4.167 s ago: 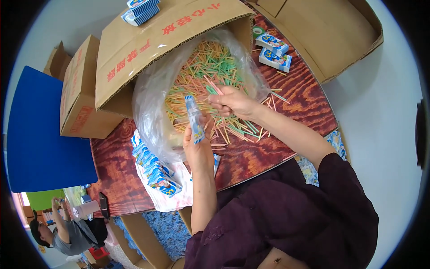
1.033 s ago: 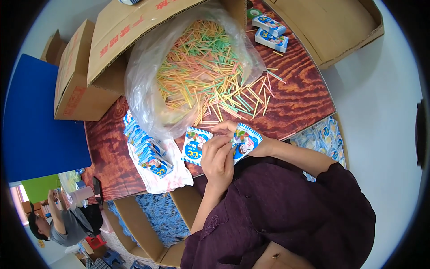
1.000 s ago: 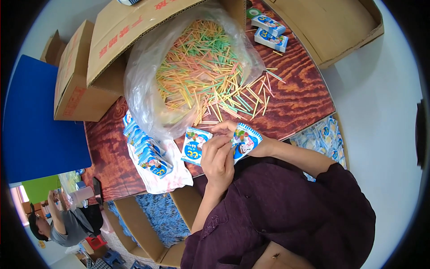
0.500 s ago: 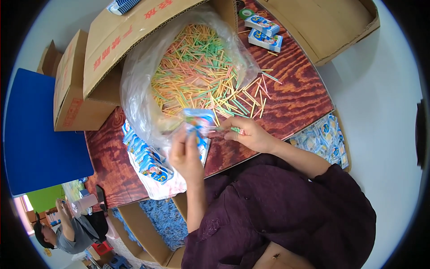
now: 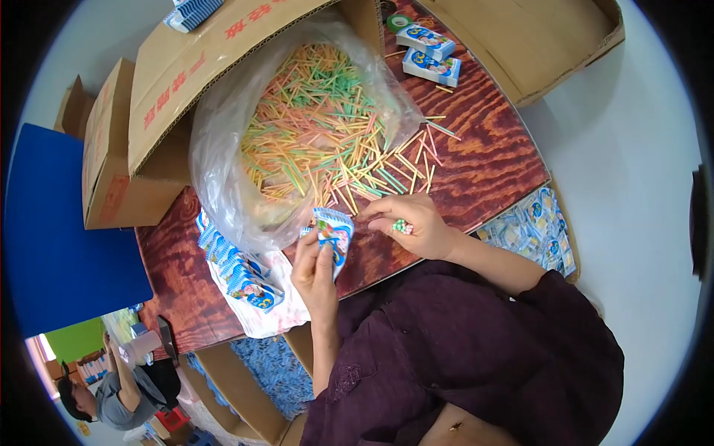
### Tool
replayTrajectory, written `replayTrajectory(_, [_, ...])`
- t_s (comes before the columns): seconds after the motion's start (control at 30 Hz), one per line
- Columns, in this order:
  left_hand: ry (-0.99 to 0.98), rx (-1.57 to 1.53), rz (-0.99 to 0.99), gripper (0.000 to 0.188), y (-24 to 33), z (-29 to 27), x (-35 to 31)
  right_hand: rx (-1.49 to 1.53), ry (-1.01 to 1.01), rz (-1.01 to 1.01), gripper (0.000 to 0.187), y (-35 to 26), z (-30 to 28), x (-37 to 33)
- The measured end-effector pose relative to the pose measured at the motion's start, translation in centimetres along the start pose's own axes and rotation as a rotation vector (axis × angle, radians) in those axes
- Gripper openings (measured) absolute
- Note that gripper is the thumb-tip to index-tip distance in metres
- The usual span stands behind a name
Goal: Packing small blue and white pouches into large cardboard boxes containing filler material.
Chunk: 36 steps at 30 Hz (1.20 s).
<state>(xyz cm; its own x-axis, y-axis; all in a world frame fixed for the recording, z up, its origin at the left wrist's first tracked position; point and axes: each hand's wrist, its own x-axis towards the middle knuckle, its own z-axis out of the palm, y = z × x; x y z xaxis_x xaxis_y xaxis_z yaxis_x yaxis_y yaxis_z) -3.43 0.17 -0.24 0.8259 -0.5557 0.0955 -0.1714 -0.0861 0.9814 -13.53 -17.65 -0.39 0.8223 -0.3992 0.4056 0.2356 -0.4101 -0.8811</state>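
Observation:
My left hand point(image 5: 315, 276) is closed around a small blue-and-white packet point(image 5: 338, 232), held upright just above the table. To its right, my right hand point(image 5: 425, 227) has its lower fingers curled round a short bundle of thin sticks point(image 5: 402, 227), whose pink and green ends show. The thumb and forefinger of that hand point toward the packet, a small gap away from it. Beyond both hands lies a heap of pink, yellow and green sticks point(image 5: 312, 119) in a clear plastic bag point(image 5: 216, 163). Several sticks have spilled onto the table by the right hand.
A cardboard box point(image 5: 245, 52) holds the bag on the wood-grained table point(image 5: 491, 141). Left of my hands, a row of packets point(image 5: 236, 267) rests on a white cloth point(image 5: 279, 316). Two packs point(image 5: 431, 67) and green tape point(image 5: 398, 22) lie far right. A person point(image 5: 119, 390) sits at lower left.
The packet in my left hand has come down slightly and stands more upright, no longer blurred. My right hand has turned, so the bundle's ends now face me. The view has shifted slightly.

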Motion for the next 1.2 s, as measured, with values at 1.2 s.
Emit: replayTrajectory(1.2, [0.169, -0.063, 0.134, 0.024, -0.2, 1.6, -5.5, -0.164, -0.140, -0.061, 0.014, -8.9, 0.9, 1.4])
